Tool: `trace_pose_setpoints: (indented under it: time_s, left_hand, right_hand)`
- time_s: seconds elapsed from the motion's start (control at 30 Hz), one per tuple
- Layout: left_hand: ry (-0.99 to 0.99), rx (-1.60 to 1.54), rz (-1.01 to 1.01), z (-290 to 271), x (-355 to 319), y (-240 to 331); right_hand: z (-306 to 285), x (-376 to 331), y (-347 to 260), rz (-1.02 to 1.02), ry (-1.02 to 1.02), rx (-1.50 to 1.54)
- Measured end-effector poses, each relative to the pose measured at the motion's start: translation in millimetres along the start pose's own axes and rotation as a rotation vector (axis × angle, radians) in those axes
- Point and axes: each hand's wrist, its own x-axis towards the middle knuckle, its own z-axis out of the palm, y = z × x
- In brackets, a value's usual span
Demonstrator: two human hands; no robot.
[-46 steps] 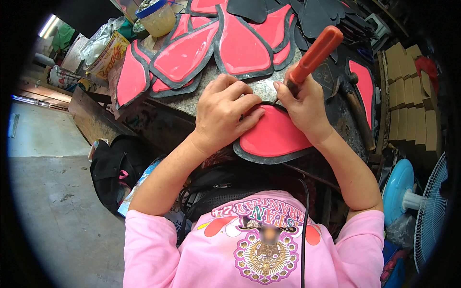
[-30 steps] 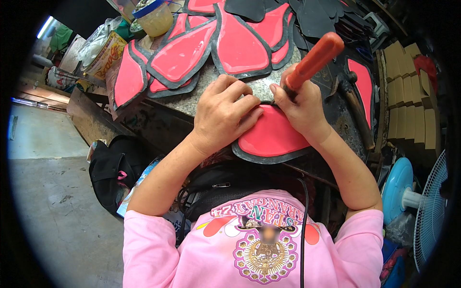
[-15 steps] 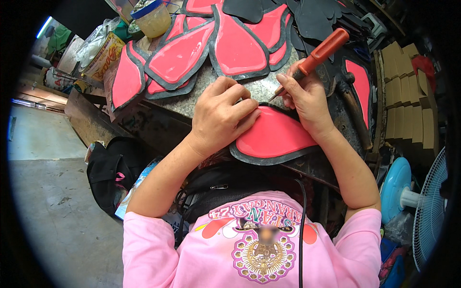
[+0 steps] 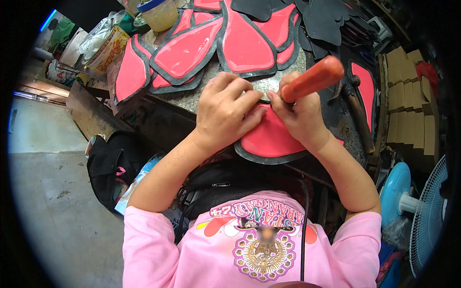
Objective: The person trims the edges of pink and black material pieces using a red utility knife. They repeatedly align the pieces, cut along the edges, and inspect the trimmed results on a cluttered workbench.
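A leaf-shaped pink-red piece with a dark grey border (image 4: 271,137) lies at the near edge of the worktop, in front of me. My left hand (image 4: 225,113) is closed on its far left edge, with curled fingers and the thumb pressed against the pink face. My right hand (image 4: 305,115) is wrapped round a red-handled screwdriver (image 4: 317,79) over the piece's far edge. The handle leans up to the right; its metal shaft and tip are hidden behind my fingers.
Several similar pink-red pieces (image 4: 245,45) overlap on the mottled worktop (image 4: 187,101) beyond my hands. A hammer (image 4: 357,115) and dark sheets (image 4: 326,24) lie to the right. A tub (image 4: 158,17) stands far left, stacked cardboard (image 4: 403,91) and a blue fan (image 4: 396,185) at right.
My right hand has brought the screwdriver in towards my left hand and tipped its handle nearer and lower. The shaft, seen before, is now hidden. My left hand keeps its hold on the piece.
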Motion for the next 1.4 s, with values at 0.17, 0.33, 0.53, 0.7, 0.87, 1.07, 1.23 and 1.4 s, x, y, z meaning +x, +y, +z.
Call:
trace_pose_setpoints:
  time_s: [0.17,0.33,0.53,0.7,0.87,1.07,1.23,1.4]
  left_hand:
    - [-0.002,-0.017,-0.052,-2,-2,2]
    - [-0.026,-0.065,0.012,-4,-2,1]
    - [-0.014,-0.074,0.025,-2,-2,0]
    - [-0.011,-0.082,0.01,0,-4,-1]
    - [-0.097,-0.083,-0.105,-9,-3,0]
    - [-0.283,0.059,-0.19,-34,-10,15]
    - [-0.336,-0.096,-0.317,-38,-5,24]
    - [-0.118,-0.445,-0.28,-41,-3,42]
  right_hand:
    - [-5,8,6,0.43,0.006,0.507]
    - [-12,11,7,0.524,0.048,0.723]
    - [-6,9,5,0.452,0.026,0.639]
    - [0,6,1,0.081,-0.055,0.066]
    - [-2,8,1,-0.008,-0.062,0.049]
    - [-25,17,21,0.56,0.024,0.911]
    - [-39,18,26,0.409,0.098,0.929]
    - [-54,24,26,0.235,0.169,0.832]
